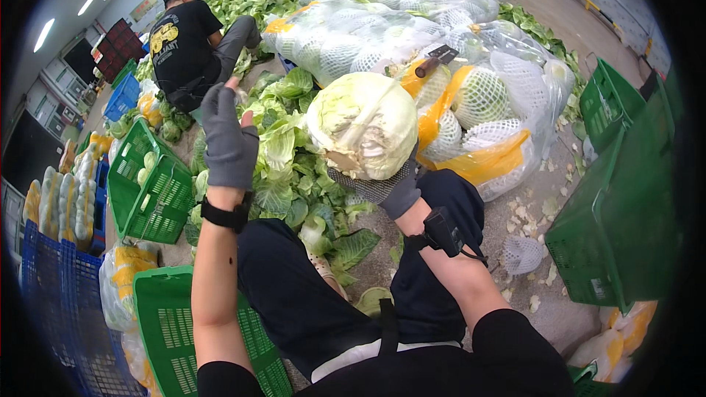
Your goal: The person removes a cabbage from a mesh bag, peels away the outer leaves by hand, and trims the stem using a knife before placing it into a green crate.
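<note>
Black sleeves (511,345) sit closest to the lens, dark trousers (301,294) just past them, knees apart. Cabbage (362,121) is up front, just left of the right knee, resting on the gloved right hand (390,190), which holds it from below; fingers mostly hidden, can't tell exact grip. Low support probably takes the weight and keeps the top and left side free. Left hand (229,136): holding nothing, grey glove, bare fingertips, fingers up, thumb spread wide, well apart from the cabbage. Knife-like tool (428,68), brown handle, lies on the clear bag of netted cabbages (493,158) behind, likely parked there for reach. Loose leaves (276,169) heap up front; green crate (158,206) left, bigger green crate (603,242) right, presumably to cut stretching. Cabbage looks round, pale green going cream, thick white ribs over the top, brownish stem end at lower left, few brown blemishes low down.
</note>
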The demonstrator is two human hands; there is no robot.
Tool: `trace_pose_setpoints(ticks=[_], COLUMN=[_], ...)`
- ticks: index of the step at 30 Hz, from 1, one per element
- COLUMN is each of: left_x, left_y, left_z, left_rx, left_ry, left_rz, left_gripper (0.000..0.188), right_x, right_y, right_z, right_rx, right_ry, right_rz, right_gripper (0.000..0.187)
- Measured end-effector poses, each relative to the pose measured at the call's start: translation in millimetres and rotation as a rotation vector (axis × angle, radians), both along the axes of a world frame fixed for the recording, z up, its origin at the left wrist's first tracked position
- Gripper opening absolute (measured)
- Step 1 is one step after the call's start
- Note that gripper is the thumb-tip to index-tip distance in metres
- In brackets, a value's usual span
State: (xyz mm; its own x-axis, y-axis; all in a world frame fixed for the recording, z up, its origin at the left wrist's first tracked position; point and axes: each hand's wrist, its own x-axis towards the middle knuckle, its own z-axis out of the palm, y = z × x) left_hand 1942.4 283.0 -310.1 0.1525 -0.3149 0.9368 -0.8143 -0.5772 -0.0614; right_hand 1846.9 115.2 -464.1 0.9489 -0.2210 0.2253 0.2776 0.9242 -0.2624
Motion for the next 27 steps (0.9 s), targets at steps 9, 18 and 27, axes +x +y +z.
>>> trace_pose_setpoints(ticks=[9,18,27], left_x=[-98.6,-76.1,-110.3], left_y=[-12.0,19.7,4.5], left_z=[-50.5,-55.8,-55.5], left_rx=[-0.219,0.223,0.043], left_ry=[1.288,0.814,0.613], left_rz=[-0.636,-0.588,-0.322], left_gripper=[0.062,0.084,0.053], right_x=[-6.0,-7.6,32.9], right_y=[-5.7,-37.0,13.9], right_z=[4.1,-3.7,-42.7], right_rx=[-0.353,0.319,0.077], right_ry=[0.025,-0.243,-0.453], right_rz=[-0.341,0.455,0.253], right_gripper=[0.067,0.081,0.060])
